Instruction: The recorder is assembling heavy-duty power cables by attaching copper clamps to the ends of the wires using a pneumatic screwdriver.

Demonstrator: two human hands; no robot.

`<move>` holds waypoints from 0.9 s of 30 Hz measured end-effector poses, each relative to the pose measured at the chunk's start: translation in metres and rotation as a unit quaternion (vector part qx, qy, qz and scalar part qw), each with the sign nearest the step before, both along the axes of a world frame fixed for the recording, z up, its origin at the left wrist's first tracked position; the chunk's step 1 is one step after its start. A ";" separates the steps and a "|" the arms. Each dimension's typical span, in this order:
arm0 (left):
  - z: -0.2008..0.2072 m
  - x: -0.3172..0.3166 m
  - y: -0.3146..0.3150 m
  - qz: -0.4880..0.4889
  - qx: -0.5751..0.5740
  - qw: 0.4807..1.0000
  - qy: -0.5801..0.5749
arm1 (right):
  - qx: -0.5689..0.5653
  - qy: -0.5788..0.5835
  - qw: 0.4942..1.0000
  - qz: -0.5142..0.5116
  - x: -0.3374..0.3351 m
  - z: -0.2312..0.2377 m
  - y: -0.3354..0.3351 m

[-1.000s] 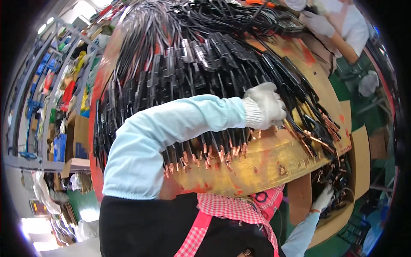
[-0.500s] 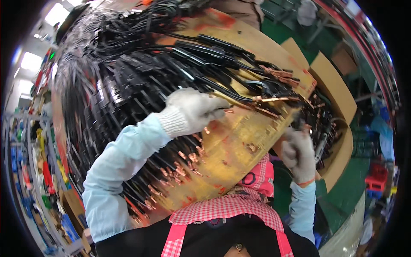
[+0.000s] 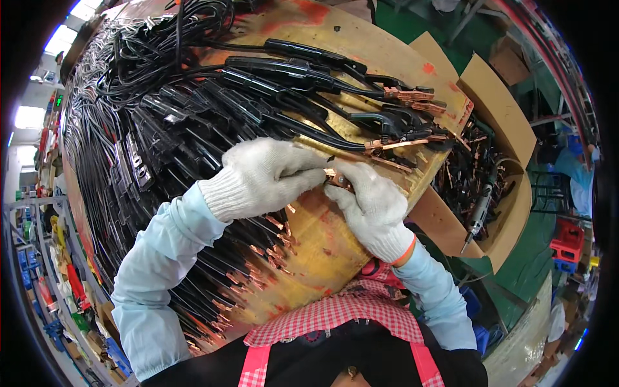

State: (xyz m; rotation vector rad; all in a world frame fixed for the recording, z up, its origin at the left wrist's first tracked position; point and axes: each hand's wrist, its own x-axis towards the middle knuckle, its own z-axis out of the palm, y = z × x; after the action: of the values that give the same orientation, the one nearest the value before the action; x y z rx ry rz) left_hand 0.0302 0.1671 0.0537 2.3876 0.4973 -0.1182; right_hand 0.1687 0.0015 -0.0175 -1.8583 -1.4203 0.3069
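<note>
Here, the left hand (image 3: 267, 175) reaches inward from a bent elbow (image 3: 143, 303), its back upward; whether its grip is closed, I cannot tell. The right hand (image 3: 374, 205) angles up-left, grip pinching a copper-coloured piece (image 3: 333, 174) between both hands, above the tabletop (image 3: 335, 248).

Copper-col. pc. (image 3: 340, 181) btwn L hand (image 3: 264, 177), R hand (image 3: 374, 205)

No wording or number can be read for certain. Small red marks (image 3: 466, 109) resembling handwriting stand at the right corner of the broad yellowish-brown table (image 3: 387, 45), too small to make out. Past its far left edge glows a small rectangular green-lit panel (image 3: 58, 100), its characters, if any, too tiny to tell.
</note>
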 end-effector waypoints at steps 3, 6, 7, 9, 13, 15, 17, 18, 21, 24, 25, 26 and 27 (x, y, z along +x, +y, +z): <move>0.001 0.001 -0.001 -0.008 0.012 1.000 0.022 | -0.021 0.033 0.999 0.004 0.000 -0.002 0.001; 0.000 0.004 -0.002 -0.023 0.019 0.998 0.050 | -0.028 0.030 0.999 0.015 0.002 -0.011 -0.002; 0.001 0.005 -0.002 -0.024 0.020 0.997 0.066 | -0.028 0.028 0.999 0.025 0.004 -0.013 -0.001; 0.003 0.008 -0.001 -0.028 0.004 0.994 0.109 | -0.029 0.000 0.999 0.046 0.008 -0.014 0.001; 0.010 0.017 0.003 -0.014 -0.044 0.981 0.190 | 0.001 -0.082 0.992 0.099 0.018 -0.008 0.010; 0.010 0.021 0.004 0.007 -0.063 0.974 0.217 | 0.018 -0.103 0.988 0.116 0.021 -0.012 0.015; 0.012 0.027 0.004 0.032 -0.082 0.966 0.245 | 0.025 -0.114 0.986 0.121 0.020 -0.017 0.020; 0.009 0.028 0.003 0.044 -0.087 0.962 0.255 | 0.024 -0.113 0.985 0.125 0.019 -0.020 0.020; 0.008 0.030 0.002 0.019 -0.048 0.960 0.277 | 0.021 -0.112 0.983 0.142 0.020 -0.024 0.022; 0.008 0.023 -0.002 -0.009 0.015 0.980 0.199 | 0.036 -0.105 0.985 0.132 0.024 -0.018 0.022; 0.004 0.016 -0.005 -0.021 0.045 0.986 0.160 | 0.060 -0.100 0.985 0.124 0.023 -0.017 0.021; -0.006 0.007 -0.005 -0.063 0.101 0.990 0.079 | 0.079 -0.092 0.986 0.116 0.022 -0.019 0.020; -0.010 0.002 0.000 -0.076 0.137 0.986 0.056 | 0.062 -0.084 0.987 0.121 0.023 -0.019 0.020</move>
State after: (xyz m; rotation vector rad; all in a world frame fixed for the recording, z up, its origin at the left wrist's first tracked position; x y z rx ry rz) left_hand 0.0317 0.1674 0.0442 2.6992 0.4030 -0.2679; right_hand 0.1915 0.0213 -0.0361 -1.6448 -1.7453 0.1790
